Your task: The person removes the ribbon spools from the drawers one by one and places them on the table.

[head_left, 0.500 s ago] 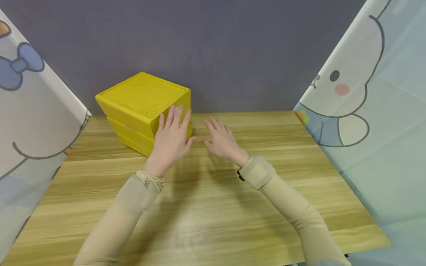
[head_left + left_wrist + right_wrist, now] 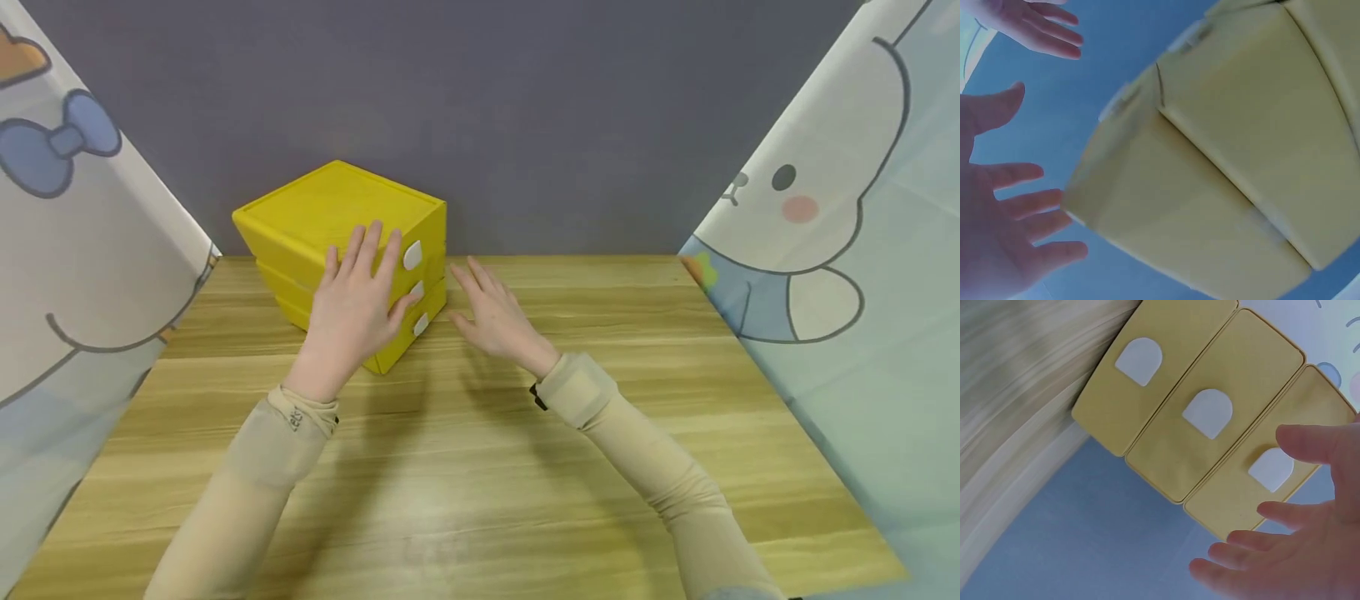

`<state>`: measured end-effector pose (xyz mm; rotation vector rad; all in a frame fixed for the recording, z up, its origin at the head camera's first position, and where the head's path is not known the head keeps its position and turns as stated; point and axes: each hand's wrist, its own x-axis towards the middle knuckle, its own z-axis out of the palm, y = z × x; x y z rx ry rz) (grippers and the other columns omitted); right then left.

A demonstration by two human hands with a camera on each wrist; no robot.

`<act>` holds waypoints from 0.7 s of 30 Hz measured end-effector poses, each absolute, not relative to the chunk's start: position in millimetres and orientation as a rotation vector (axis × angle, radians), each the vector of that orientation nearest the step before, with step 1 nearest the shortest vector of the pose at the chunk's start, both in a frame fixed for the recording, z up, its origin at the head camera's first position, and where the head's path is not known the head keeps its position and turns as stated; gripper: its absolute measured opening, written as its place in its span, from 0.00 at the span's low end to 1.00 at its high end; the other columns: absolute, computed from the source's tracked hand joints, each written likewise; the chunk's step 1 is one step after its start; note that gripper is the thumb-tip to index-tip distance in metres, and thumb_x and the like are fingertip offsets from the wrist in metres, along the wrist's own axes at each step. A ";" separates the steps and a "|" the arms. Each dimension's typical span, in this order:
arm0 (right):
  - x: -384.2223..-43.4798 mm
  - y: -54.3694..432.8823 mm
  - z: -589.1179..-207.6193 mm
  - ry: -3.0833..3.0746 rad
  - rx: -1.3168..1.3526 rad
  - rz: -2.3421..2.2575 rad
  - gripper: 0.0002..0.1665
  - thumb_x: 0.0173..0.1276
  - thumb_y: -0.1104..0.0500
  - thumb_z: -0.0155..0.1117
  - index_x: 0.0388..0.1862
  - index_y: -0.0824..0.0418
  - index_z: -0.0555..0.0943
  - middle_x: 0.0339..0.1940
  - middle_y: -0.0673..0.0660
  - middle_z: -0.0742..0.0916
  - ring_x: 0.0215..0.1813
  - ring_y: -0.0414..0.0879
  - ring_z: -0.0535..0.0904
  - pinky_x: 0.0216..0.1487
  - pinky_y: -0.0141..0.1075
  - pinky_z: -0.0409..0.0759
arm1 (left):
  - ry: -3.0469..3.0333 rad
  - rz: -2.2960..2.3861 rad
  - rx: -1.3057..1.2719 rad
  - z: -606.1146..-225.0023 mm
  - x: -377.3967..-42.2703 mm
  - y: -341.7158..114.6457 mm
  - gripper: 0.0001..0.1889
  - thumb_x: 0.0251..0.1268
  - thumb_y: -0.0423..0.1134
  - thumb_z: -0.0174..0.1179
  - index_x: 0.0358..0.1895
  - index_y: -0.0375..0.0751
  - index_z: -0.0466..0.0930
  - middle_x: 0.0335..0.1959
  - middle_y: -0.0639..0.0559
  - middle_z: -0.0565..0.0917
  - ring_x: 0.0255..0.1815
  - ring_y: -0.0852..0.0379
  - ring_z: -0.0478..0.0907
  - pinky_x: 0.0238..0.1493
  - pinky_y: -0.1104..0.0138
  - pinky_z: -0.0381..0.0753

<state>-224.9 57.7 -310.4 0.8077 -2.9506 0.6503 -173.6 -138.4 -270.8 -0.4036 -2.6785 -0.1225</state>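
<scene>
Head view: a yellow box [image 2: 330,200] of three stacked drawers stands left of centre toward the far side of a table [image 2: 480,500], turned so that one corner points to the near side. Its surface is smooth and plastic-looking, with a slightly raised rim around the flat top and dark seams between the tiers. White handles [image 2: 412,255], arch-shaped with one rounded end, mark the rectangular drawer fronts, which face right.

A person's left hand [image 2: 348,312], fingers straight and spread, is at the box's near side, grasping nothing; whether a fingertip touches the box cannot be told. The right hand [image 2: 495,321], just right of the fronts, also has its fingers extended and holds nothing.

Beige, close-fitting sleeves [image 2: 667,475] run to both wrists, wrinkled on the right arm. Beneath lies streaked, pale wood grain, faintly glossy on the near side. A flat grey wall [image 2: 480,108] closes the far side. On the left hangs a sheet [image 2: 97,250] printed with a blue bow; on the right, another carries a rounded, pink-cheeked cartoon animal [image 2: 817,167].
</scene>
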 end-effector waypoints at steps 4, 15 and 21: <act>-227.2 49.8 -309.9 -2.896 0.867 0.684 0.41 0.73 0.51 0.55 0.78 0.54 0.50 0.81 0.60 0.50 0.80 0.59 0.47 0.78 0.59 0.52 | -2.713 -0.159 -0.435 -268.9 -171.2 -152.1 0.43 0.63 0.45 0.63 0.75 0.35 0.51 0.77 0.33 0.51 0.78 0.35 0.47 0.75 0.37 0.50; -235.0 27.3 -315.0 -2.766 0.954 0.822 0.40 0.72 0.53 0.56 0.78 0.54 0.51 0.80 0.60 0.51 0.80 0.56 0.48 0.79 0.55 0.52 | -2.749 -0.257 -0.425 -273.3 -173.4 -175.2 0.49 0.51 0.38 0.72 0.74 0.35 0.53 0.76 0.34 0.53 0.77 0.34 0.47 0.74 0.35 0.49; -238.3 15.9 -316.9 -2.687 0.978 0.910 0.39 0.73 0.52 0.55 0.78 0.53 0.51 0.80 0.58 0.51 0.80 0.53 0.49 0.79 0.52 0.55 | -2.744 -0.267 -0.397 -276.8 -175.5 -181.6 0.47 0.50 0.39 0.73 0.73 0.35 0.57 0.73 0.32 0.59 0.75 0.33 0.53 0.72 0.35 0.55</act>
